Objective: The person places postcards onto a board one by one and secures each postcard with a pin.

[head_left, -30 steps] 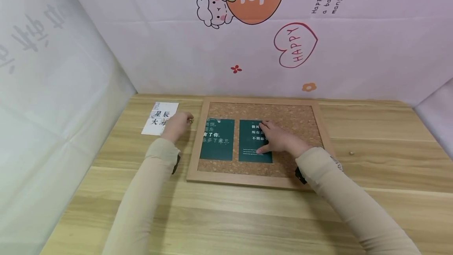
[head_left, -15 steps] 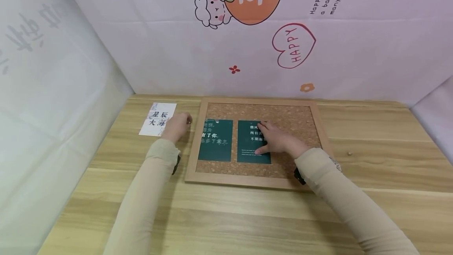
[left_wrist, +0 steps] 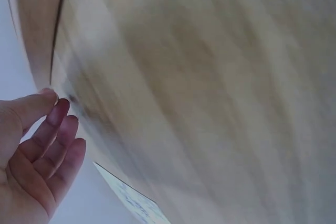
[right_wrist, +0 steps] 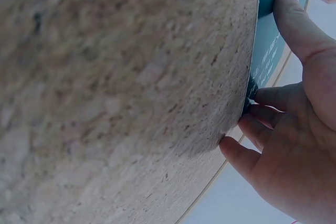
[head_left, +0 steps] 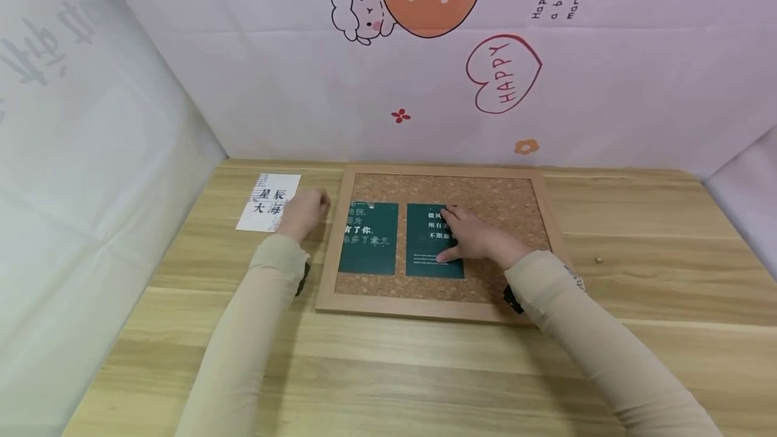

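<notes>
Head view: my right hand (head_left: 476, 241) presses the second green card (head_left: 434, 241) flat on the cork board (head_left: 498, 197), its neighbour (head_left: 367, 238) pinned at nine o'clock. The white card (head_left: 267, 202) waits on the bench (head_left: 637, 288).

Left wrist view: my left hand (left_wrist: 31, 150) hangs relaxed, holding nothing.

Right wrist view: thumb (right_wrist: 294, 19) lies on green card.

Right hand (head_left: 476, 240) presses a green card (head_left: 434, 240) on the cork board (head_left: 485, 197); left hand (head_left: 301, 213) touches a white card (head_left: 267, 201).

left hand (head_left: 301, 213): reached forward, fingers loosely curled, palm down, nothing seen gripped | right hand (head_left: 479, 240): lay flat, palm down, thumb stretched out sideways, fingers extended | both forearms: sleeved, angled inward
</notes>
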### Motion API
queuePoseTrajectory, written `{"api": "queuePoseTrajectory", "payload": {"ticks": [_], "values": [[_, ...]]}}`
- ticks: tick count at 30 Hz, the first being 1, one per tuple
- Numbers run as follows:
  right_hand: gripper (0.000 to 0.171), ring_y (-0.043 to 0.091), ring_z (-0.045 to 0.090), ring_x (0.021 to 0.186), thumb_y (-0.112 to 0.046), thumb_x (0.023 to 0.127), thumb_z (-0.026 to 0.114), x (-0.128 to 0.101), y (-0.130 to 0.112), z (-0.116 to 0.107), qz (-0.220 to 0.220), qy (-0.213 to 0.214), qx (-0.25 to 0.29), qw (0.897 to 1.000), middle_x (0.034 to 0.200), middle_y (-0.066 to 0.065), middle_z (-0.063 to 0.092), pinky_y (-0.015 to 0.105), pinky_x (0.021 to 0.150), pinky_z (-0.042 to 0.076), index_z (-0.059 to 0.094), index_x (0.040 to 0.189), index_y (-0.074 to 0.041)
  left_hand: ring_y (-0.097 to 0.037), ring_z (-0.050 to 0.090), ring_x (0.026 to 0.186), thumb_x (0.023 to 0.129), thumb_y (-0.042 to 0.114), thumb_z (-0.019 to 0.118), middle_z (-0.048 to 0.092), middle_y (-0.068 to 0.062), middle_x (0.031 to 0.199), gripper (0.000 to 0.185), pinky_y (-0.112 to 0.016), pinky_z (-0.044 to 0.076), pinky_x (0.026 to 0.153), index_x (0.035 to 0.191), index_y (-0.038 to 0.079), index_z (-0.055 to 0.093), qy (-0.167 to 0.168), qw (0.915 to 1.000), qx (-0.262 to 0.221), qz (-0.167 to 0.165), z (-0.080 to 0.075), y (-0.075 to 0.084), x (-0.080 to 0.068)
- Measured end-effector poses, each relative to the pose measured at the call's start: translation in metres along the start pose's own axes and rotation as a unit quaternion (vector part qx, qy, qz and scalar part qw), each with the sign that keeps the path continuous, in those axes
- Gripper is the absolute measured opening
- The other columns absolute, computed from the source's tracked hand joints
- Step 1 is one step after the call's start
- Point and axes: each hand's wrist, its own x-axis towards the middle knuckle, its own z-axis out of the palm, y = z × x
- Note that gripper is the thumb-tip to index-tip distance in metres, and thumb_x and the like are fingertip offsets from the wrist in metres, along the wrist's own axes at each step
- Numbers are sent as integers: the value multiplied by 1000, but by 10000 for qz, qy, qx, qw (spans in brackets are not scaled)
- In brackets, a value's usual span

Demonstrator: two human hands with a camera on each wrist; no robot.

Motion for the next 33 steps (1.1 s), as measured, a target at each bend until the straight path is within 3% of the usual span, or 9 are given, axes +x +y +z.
{"api": "queuePoseTrajectory", "payload": {"ticks": [7, 14, 17, 21, 28, 33], "values": [[98, 46, 8, 145, -40, 86, 68, 0, 0, -1, 23, -22, -7, 10000, 158, 28, 7, 59, 117, 18, 12, 150, 7, -28, 64, 98, 101, 17, 46, 65, -13, 121, 25, -41, 54, 83, 117, 8, 63, 217, 9994, -205, -172, -4, 15, 6], [98, 46, 6, 146, -41, 86, 68, -1, 0, -1, 41, -28, 15, 10000, 158, 28, 8, 58, 118, 18, 11, 151, 6, -29, 62, 110, 101, 13, 45, 63, -14, 125, 28, -40, 53, 91, 123, 5, 62, 311, 9971, -697, 2, -8, 44, 6], [98, 46, 7, 146, -41, 86, 68, -2, -1, 0, 47, -27, 1, 10000, 158, 27, 8, 58, 118, 18, 12, 151, 6, -27, 63, 107, 101, 13, 46, 64, -13, 122, 28, -39, 53, 91, 123, 5, 62, 354, 9974, -616, 72, -8, 58, 8], [98, 45, 8, 146, -42, 86, 68, -2, -2, 0, 38, -13, -42, 10000, 158, 27, 8, 58, 118, 18, 12, 151, 6, -23, 62, 89, 101, 14, 45, 65, -11, 121, 29, -34, 52, 79, 123, 8, 63, 384, 9975, -571, 140, -5, 72, 12], [98, 46, 6, 146, -41, 86, 68, -2, -1, -1, 25, -13, -3, 10000, 158, 27, 7, 58, 118, 17, 11, 151, 6, -19, 58, 80, 100, 15, 48, 67, -10, 117, 28, -31, 48, 69, 120, 9, 66, 565, 9900, -1262, 282, 4, 93, 14], [98, 46, 6, 146, -41, 86, 68, -2, -1, -1, 16, -22, 14, 10000, 158, 27, 7, 59, 118, 17, 11, 150, 7, -22, 63, 90, 99, 17, 49, 67, -10, 114, 27, -32, 52, 76, 119, 7, 64, 483, 9768, -2081, 138, 14, 107, 13]]}}
